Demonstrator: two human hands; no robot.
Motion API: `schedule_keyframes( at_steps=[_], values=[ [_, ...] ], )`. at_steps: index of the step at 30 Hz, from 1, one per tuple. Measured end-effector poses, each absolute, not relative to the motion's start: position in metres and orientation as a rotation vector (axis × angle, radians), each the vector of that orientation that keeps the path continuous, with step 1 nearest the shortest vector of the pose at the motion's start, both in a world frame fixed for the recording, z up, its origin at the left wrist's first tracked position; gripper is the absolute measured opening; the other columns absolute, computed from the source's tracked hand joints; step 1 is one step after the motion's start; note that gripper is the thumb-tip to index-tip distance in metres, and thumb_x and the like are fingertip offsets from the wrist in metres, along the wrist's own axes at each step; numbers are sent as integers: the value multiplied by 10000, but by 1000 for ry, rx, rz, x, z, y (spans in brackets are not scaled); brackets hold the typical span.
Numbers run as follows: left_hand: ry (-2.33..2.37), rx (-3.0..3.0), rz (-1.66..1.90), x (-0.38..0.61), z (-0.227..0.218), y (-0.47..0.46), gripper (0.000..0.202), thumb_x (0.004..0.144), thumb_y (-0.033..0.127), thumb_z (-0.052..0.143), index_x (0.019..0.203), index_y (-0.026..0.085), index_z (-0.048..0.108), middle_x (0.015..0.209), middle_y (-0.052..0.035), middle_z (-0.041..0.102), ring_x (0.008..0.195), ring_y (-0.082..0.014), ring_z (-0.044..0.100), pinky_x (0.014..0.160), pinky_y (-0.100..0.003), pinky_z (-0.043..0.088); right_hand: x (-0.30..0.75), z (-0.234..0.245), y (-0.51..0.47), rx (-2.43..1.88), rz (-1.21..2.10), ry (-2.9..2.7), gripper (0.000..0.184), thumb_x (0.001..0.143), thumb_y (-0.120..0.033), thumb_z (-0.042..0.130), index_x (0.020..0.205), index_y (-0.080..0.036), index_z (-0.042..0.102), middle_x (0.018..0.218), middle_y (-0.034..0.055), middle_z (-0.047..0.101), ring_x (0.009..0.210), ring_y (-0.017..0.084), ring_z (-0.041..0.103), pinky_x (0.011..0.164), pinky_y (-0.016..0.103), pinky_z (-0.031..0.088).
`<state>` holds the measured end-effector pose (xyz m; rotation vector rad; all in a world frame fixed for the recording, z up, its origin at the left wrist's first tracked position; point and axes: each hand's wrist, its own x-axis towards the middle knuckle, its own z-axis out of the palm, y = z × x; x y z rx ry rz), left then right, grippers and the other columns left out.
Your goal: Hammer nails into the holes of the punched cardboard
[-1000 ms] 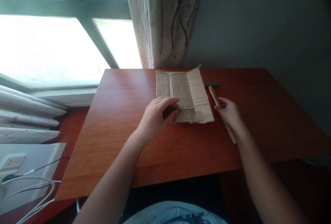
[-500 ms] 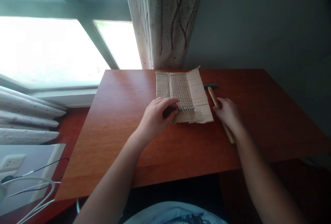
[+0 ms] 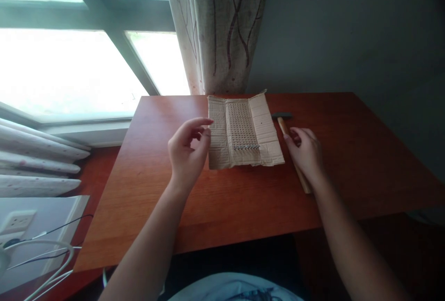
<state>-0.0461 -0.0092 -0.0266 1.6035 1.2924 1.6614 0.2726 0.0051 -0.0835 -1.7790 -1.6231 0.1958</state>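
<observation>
A flattened piece of cardboard (image 3: 266, 129) lies on the red-brown table (image 3: 243, 199), with a grid of small holes and a row of nails (image 3: 246, 147) stuck in near its front edge. My left hand (image 3: 186, 153) is lifted just left of the cardboard, thumb and forefinger pinched on what looks like a small nail (image 3: 207, 133). My right hand (image 3: 306, 153) lies over the wooden handle of a hammer (image 3: 282, 120) to the right of the cardboard, fingers curled on it. The hammer's dark head points away from me.
A patterned curtain (image 3: 219, 28) hangs behind the table beside a bright window (image 3: 69, 69). The grey wall runs along the back right. To the lower left, below table height, are a wall socket (image 3: 15, 220) and several cables (image 3: 52, 250).
My left hand has lifted off the row of nails and drawn back to the left, pinched shut. My right hand and the hammer have barely shifted.
</observation>
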Motion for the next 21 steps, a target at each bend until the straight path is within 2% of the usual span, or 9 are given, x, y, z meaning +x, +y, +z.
schedule_keyframes(
  at_steps=[2, 4, 6, 8, 10, 12, 14, 17, 21],
  values=[
    [1390, 1410, 1693, -54, -28, -4, 158, 901, 271, 685, 1036, 190, 703, 1034, -46, 735, 655, -93, 612, 576, -230, 482, 262, -71, 2, -1646, 498, -1452, 528, 929, -599, 535, 1195, -181, 720, 1190, 155, 712, 774, 214, 651, 700, 382, 566],
    [1440, 1289, 1586, -61, -29, 1, 223, 892, 363, 700, 1019, 182, 674, 1067, -50, 717, 583, -72, 582, 500, -215, 437, 250, -60, 0, -1514, 934, -1281, 604, 935, -683, 485, 1294, -235, 672, 1280, 120, 702, 634, 155, 609, 541, 323, 511],
    [1428, 1215, 1374, -65, -29, 4, 319, 888, 465, 689, 1017, 175, 660, 1045, -54, 713, 552, -74, 580, 470, -212, 415, 237, -54, -1, -1386, 1227, -1197, 635, 933, -714, 472, 1339, -260, 651, 1279, 107, 713, 647, 168, 644, 513, 320, 510],
    [1363, 1161, 1152, -65, -30, 4, 409, 886, 546, 667, 1054, 172, 670, 976, -51, 719, 554, -95, 591, 472, -214, 424, 225, -52, -2, -1292, 1359, -1195, 619, 944, -704, 470, 1332, -262, 663, 1221, 101, 742, 820, 232, 720, 622, 360, 583],
    [1262, 1130, 996, -61, -31, 2, 478, 869, 585, 677, 1124, 181, 684, 933, -51, 732, 621, -137, 635, 520, -230, 477, 215, -53, -1, -1274, 1355, -1212, 570, 956, -670, 487, 1301, -260, 681, 1206, 92, 753, 1044, 273, 722, 802, 404, 617],
    [1157, 1106, 937, -55, -34, 0, 518, 842, 576, 721, 1183, 187, 690, 944, -63, 756, 754, -197, 694, 622, -271, 545, 207, -55, -2, -1309, 1314, -1208, 509, 955, -621, 527, 1278, -260, 684, 1234, 81, 748, 1207, 275, 673, 960, 432, 592],
    [1089, 1069, 945, -51, -38, -1, 517, 819, 529, 766, 1194, 179, 698, 984, -83, 777, 884, -251, 724, 743, -319, 579, 200, -56, -3, -1336, 1311, -1193, 465, 951, -575, 549, 1269, -260, 677, 1256, 75, 743, 1288, 265, 633, 1055, 451, 551],
    [1059, 1000, 964, -49, -41, -2, 467, 806, 453, 797, 1164, 169, 702, 1043, -98, 787, 971, -278, 734, 829, -348, 585, 197, -53, -6, -1308, 1350, -1180, 427, 945, -532, 558, 1245, -252, 675, 1233, 79, 752, 1291, 269, 634, 1065, 462, 545],
    [999, 967, 979, -38, -40, -4, 432, 804, 383, 799, 1163, 170, 686, 1108, -98, 777, 1054, -285, 719, 871, -356, 586, 209, -39, -9, -1284, 1373, -1102, 423, 913, -500, 597, 1235, -238, 681, 1168, 85, 769, 1180, 294, 690, 948, 450, 593]
  ],
)
